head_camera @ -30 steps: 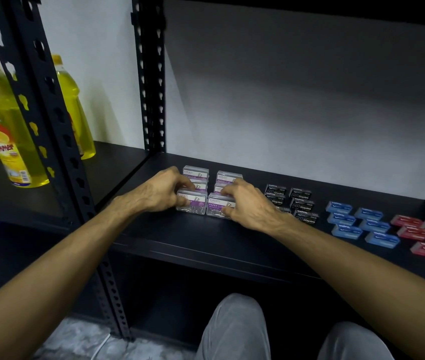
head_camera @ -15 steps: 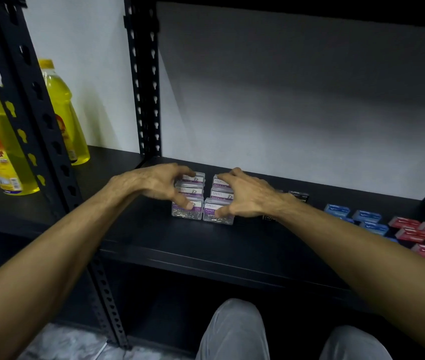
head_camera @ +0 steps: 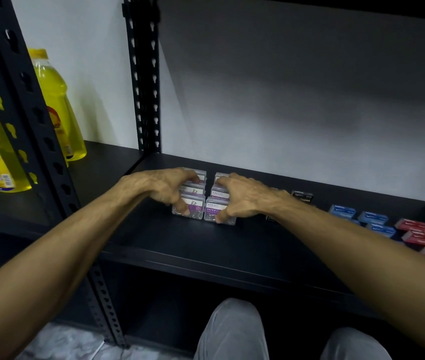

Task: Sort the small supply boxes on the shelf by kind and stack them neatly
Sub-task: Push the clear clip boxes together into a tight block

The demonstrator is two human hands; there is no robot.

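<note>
Both hands are curled over the paper-clip boxes: my left hand point(head_camera: 166, 189) grips the left column of small clear plastic boxes with purple and white labels point(head_camera: 193, 207), thumb at the front of the nearest one, and my right hand point(head_camera: 242, 197) grips the right column the same way, thumb low on the front box. The two columns sit side by side, almost touching, toward the left of the black shelf point(head_camera: 180, 245).

Further right on the shelf lie small black boxes point(head_camera: 301, 196), partly hidden behind my right wrist, then flat blue boxes point(head_camera: 372, 218), then flat red boxes point(head_camera: 418, 236) near the edge. Big yellow bottles point(head_camera: 58, 107) stand in the bay to the left, past the black slotted upright point(head_camera: 145, 81).

These clear boxes should be light and rigid, with smooth walls that may slide against each other, so I judge squeezing them from the outer sides and front, not lifting by the lids, is the safer hold. Loose clips inside could shift the weight if I tilt them.
</note>
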